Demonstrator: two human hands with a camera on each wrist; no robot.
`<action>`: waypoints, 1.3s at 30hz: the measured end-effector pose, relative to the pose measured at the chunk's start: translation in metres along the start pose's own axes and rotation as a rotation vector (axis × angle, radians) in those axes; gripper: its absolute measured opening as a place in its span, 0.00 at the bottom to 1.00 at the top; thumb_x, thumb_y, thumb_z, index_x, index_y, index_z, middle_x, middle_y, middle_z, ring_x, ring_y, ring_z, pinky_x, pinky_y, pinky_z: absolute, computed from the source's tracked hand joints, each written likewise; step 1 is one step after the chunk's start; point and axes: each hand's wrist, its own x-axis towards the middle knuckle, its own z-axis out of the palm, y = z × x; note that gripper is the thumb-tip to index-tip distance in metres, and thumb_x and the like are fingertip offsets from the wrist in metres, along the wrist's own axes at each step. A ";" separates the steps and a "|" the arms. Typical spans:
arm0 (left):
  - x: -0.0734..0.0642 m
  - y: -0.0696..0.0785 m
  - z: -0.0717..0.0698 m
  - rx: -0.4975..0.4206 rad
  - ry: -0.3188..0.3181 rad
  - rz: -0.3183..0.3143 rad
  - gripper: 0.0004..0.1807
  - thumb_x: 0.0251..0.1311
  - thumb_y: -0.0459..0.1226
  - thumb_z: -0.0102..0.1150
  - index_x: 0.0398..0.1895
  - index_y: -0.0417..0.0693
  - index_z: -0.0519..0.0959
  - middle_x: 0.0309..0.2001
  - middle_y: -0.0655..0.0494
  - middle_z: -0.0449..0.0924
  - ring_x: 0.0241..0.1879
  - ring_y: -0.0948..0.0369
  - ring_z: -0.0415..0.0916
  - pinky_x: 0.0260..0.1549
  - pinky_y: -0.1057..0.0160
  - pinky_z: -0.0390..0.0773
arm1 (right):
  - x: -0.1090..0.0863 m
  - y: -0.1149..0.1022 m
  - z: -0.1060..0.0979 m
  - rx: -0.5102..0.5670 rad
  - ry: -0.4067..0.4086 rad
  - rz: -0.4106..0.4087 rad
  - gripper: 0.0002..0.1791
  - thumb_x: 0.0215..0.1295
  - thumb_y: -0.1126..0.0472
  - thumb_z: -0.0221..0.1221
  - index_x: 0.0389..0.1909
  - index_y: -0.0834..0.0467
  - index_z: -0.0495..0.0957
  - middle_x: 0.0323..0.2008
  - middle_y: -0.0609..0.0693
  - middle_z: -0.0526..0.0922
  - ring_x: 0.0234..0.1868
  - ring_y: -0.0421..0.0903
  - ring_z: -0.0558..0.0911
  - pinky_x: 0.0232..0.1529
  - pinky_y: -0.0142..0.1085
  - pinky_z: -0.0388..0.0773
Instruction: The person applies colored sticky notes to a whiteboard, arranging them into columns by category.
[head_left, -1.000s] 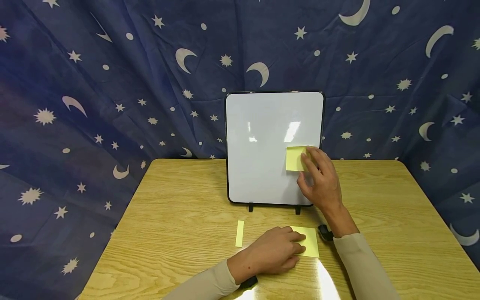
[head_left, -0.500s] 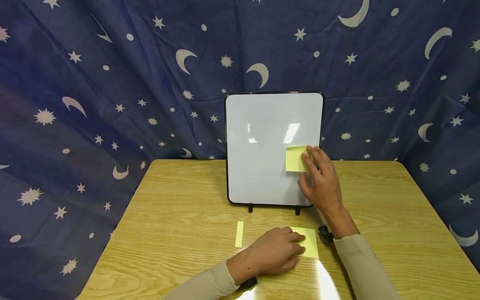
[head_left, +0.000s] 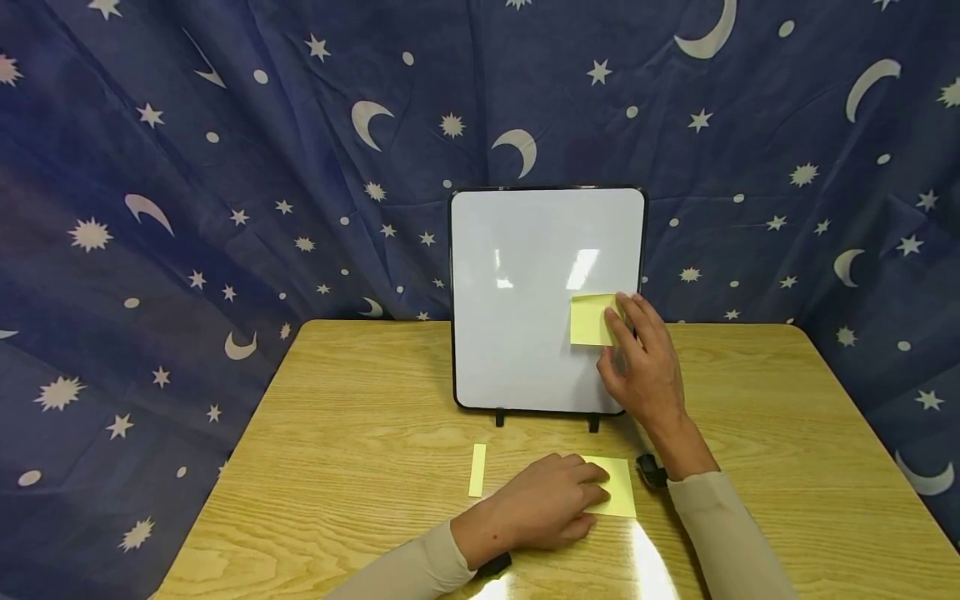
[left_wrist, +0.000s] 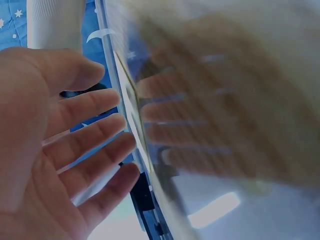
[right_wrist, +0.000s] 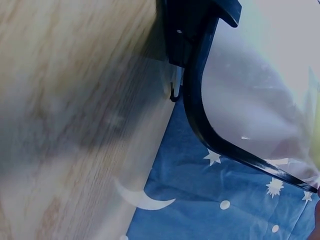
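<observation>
A yellow sticky note [head_left: 588, 322] is on the lower right of the upright whiteboard [head_left: 513, 342]. My right hand [head_left: 645, 367] has its fingertips on the note's right side, fingers bent slightly and spread. In the right wrist view, only a sliver of the yellow note [right_wrist: 316, 132] and a bit of finger show at the right edge. Down on the table, my left hand [head_left: 543, 502] rests its fingertips on a second yellow sticky note [head_left: 622, 490], partly covering it. The left wrist view shows the left hand [left_wrist: 70, 130] with its fingers extended, tips at the thin paper edge [left_wrist: 131, 102].
A narrow yellow paper strip [head_left: 477, 472] lies on the wooden table [head_left: 360, 400], left of the left hand. Small black feet [head_left: 500, 417] support the black-framed whiteboard. A dark blue curtain [head_left: 375, 233] with moons and stars hangs behind and at the sides.
The right fingertips have shifted slightly right along the note on the whiteboard. The left hand stays in place on the other note.
</observation>
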 end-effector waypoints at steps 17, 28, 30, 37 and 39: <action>0.002 -0.024 -0.028 0.062 0.166 -0.135 0.24 0.74 0.51 0.61 0.68 0.56 0.80 0.69 0.62 0.76 0.70 0.62 0.71 0.63 0.59 0.75 | -0.002 0.001 0.000 -0.011 -0.019 0.005 0.29 0.64 0.64 0.60 0.66 0.66 0.80 0.74 0.63 0.72 0.76 0.66 0.67 0.78 0.52 0.62; 0.014 -0.036 -0.032 0.156 0.330 -0.178 0.27 0.72 0.50 0.62 0.70 0.54 0.77 0.68 0.59 0.76 0.73 0.59 0.69 0.66 0.56 0.73 | -0.003 0.002 -0.001 0.022 0.004 0.004 0.29 0.63 0.64 0.63 0.66 0.66 0.80 0.74 0.64 0.72 0.75 0.68 0.67 0.76 0.56 0.63; 0.016 -0.038 -0.033 0.180 0.362 -0.193 0.29 0.72 0.49 0.61 0.73 0.53 0.75 0.69 0.58 0.76 0.74 0.58 0.68 0.67 0.56 0.72 | -0.003 0.002 0.000 0.025 0.003 0.000 0.29 0.63 0.64 0.63 0.66 0.67 0.80 0.74 0.64 0.72 0.75 0.69 0.68 0.76 0.56 0.63; 0.026 -0.050 -0.035 0.248 0.438 -0.227 0.41 0.67 0.48 0.65 0.82 0.49 0.65 0.75 0.53 0.72 0.78 0.54 0.64 0.68 0.52 0.71 | -0.004 0.003 0.001 0.029 -0.005 -0.014 0.29 0.63 0.65 0.64 0.67 0.67 0.79 0.74 0.65 0.71 0.76 0.68 0.66 0.77 0.56 0.62; 0.029 -0.054 -0.036 0.262 0.446 -0.236 0.42 0.67 0.47 0.64 0.82 0.49 0.64 0.76 0.53 0.71 0.79 0.53 0.63 0.70 0.52 0.70 | -0.004 0.003 0.001 0.033 -0.005 -0.017 0.29 0.63 0.65 0.65 0.67 0.67 0.79 0.75 0.64 0.71 0.77 0.68 0.66 0.77 0.56 0.61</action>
